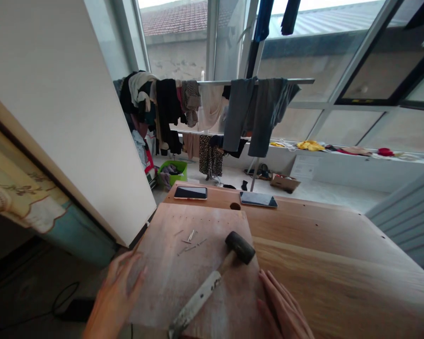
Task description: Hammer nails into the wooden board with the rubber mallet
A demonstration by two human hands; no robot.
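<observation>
A flat wooden board (155, 287) lies on the wooden table (325, 254). My left hand (116, 287) rests at the board's left edge, thumb and fingers apart. At the right edge, my right hand (281, 301) touches the board with its fingers stretched out; nothing shows in its grip. Between my hands a mallet (214, 280) with a black head lies slantwise across the board, its pale handle pointing toward me. Several nails (190, 238) are scattered on the board beyond the handle. A row of small marks runs near the board's far edge.
Two phones, a left one (191, 193) and a right one (258, 199), lie at the table's far edge, with a dark round hole (235, 206) between them. Behind stands a drying rack hung with clothes (240, 113). A white cabinet (70, 103) rises at left; a green basket (180, 170) sits beyond.
</observation>
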